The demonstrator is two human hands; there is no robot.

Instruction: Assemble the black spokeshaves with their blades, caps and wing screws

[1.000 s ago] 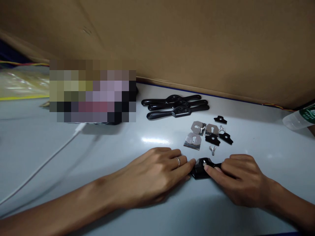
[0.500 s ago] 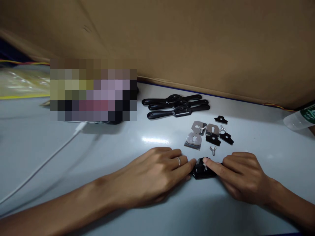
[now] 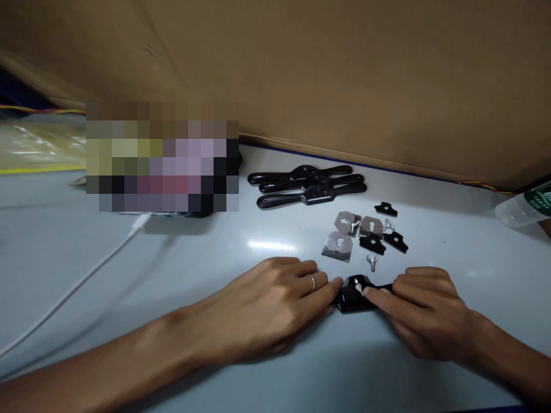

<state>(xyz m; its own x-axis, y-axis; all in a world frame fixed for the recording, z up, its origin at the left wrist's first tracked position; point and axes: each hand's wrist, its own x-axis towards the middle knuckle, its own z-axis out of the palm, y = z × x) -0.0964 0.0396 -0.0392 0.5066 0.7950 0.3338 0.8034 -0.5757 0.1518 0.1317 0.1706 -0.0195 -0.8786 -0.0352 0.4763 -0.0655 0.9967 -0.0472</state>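
Note:
A black two-handled tool body (image 3: 352,298) lies on the pale table (image 3: 215,269) between my hands, with a small silver wing screw (image 3: 357,283) at its middle. My left hand (image 3: 275,307), a ring on one finger, lies over the tool's left handle with fingers closed down on it. My right hand (image 3: 424,312) covers the right handle, its fingertips pinched at the wing screw. Just beyond lie loose parts: silver slotted plates (image 3: 338,245), small black clamp pieces (image 3: 395,241) and another wing screw (image 3: 372,262).
Three more black two-handled tools (image 3: 307,185) lie side by side farther back. A cardboard wall (image 3: 344,74) rises behind the table. A white cable (image 3: 81,281) crosses the left side. A plastic bottle (image 3: 523,207) lies at the right edge. A blurred-out object sits at left.
My right fingertips have shifted slightly at the wing screw, moving forward and then back a little. My left hand and the loose parts have stayed still.

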